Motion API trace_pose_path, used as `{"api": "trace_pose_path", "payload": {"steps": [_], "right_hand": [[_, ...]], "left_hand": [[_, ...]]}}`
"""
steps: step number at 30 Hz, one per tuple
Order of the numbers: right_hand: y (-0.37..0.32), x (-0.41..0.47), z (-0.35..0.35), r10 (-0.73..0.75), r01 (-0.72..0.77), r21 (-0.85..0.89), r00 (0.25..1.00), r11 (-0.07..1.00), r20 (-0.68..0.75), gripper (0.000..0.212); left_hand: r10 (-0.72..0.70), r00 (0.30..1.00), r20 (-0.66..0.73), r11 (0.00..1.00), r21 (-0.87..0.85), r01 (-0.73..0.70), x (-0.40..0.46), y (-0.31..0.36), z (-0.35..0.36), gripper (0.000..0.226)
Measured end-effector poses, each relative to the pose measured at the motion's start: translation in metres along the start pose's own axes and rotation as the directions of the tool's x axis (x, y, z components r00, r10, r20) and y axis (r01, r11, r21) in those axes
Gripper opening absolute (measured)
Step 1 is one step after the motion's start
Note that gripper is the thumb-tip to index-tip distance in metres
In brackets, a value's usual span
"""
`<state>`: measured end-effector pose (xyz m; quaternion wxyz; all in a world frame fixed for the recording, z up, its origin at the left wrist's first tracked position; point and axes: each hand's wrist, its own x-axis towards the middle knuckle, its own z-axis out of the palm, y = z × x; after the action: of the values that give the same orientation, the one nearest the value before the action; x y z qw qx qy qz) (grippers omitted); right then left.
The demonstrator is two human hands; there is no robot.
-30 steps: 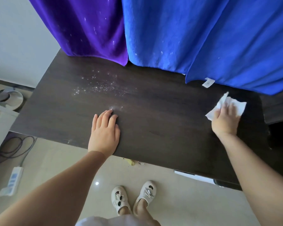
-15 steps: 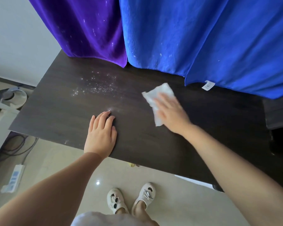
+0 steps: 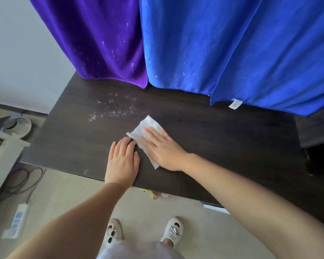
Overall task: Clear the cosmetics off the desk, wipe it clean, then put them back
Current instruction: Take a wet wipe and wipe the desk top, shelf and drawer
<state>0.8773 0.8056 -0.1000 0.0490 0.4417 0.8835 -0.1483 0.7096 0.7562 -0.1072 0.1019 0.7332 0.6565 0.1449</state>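
While my left hand (image 3: 122, 161) is lying flat and relaxed on the dark desk (image 3: 223, 139), holding nothing, my right hand (image 3: 163, 146) is pressing a white wipe (image 3: 148, 128) against the top with straight fingers. White specks (image 3: 116, 109) are lying just beyond the wipe, below the purple cloth (image 3: 101, 43) and blue cloth (image 3: 223, 43).

**Both hands flat, side by side**

The left hand (image 3: 123, 163) lies palm down on the table (image 3: 232, 146), fingers straight and close together, its forearm reaching up from the lower left. The right hand (image 3: 162, 148) presses flat with fingers extended on a white wipe (image 3: 148, 126), its arm crossing in from the lower right. The fingertips of the two hands nearly meet.
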Motion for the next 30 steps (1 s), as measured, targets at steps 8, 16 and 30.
{"api": "trace_pose_path", "payload": {"steps": [8,16,30], "right_hand": [[0.073,-0.090,0.003,0.852,-0.827,0.219,0.479,0.518,-0.210,0.053],[-0.094,0.009,0.030,0.841,-0.822,0.176,0.530,0.542,-0.111,0.061],[-0.068,-0.031,0.040,0.944,-0.900,0.292,0.285,0.323,-0.165,0.054]], "left_hand": [[0.003,0.996,0.091,0.997,-0.075,0.003,0.001,-0.003,-0.009,0.048],[0.169,0.982,0.086,0.968,-0.204,-0.149,0.010,-0.100,-0.050,0.056],[0.068,0.998,-0.005,0.997,-0.020,-0.068,0.034,-0.182,-0.061,0.041]]}}
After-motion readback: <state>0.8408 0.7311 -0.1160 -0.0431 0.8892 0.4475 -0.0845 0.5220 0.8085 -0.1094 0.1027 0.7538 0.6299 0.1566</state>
